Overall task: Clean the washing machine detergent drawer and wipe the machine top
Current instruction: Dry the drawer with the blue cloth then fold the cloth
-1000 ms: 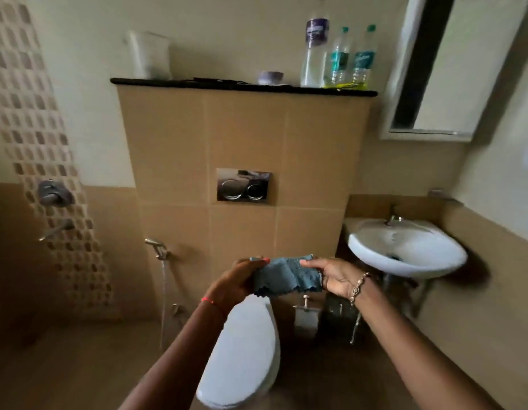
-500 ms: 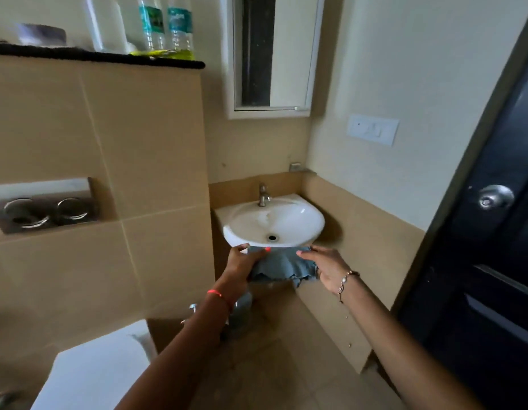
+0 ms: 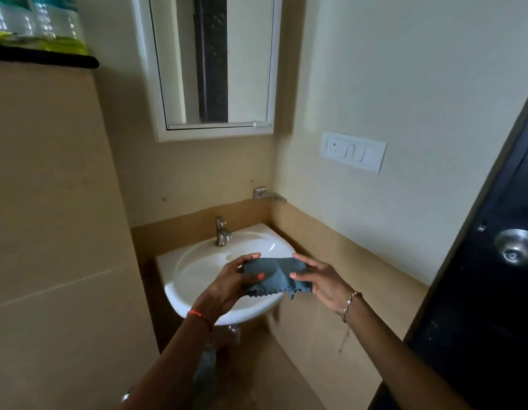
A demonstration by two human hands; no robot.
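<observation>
**Blue-grey cloth held in both hands over the wash basin**

A small blue-grey microfibre cloth with a zigzag-cut edge [image 3: 276,276] is stretched between two bare hands in front of the person, above the front part of a white ceramic wash basin [image 3: 194,270]. It is folded or bunched, its top edge is pulled fairly straight, and its toothed lower edge hangs free.

The left hand [image 3: 227,287] grips the left end. The thumb, with an orange-red nail, lies on the front of the cloth, and the fingers are curled behind it. The right hand [image 3: 323,281] pinches the right end, with the thumb on top and the fingers clamped below. A thin red thread [image 3: 197,314] is on the left wrist and a beaded metal bracelet [image 3: 350,301] is on the right wrist.

A steel tap [image 3: 222,232] stands at the back of the basin, and a white-framed mirror cabinet [image 3: 215,66] hangs above it.

Half a second ago the cloth showed below the front rim of the basin; now it shows over the bowl, and the basin looks nearer. The steel flush plate and the white toilet lid, both seen then at the left, are out of view now. The grip of both hands on the cloth is the same.
</observation>
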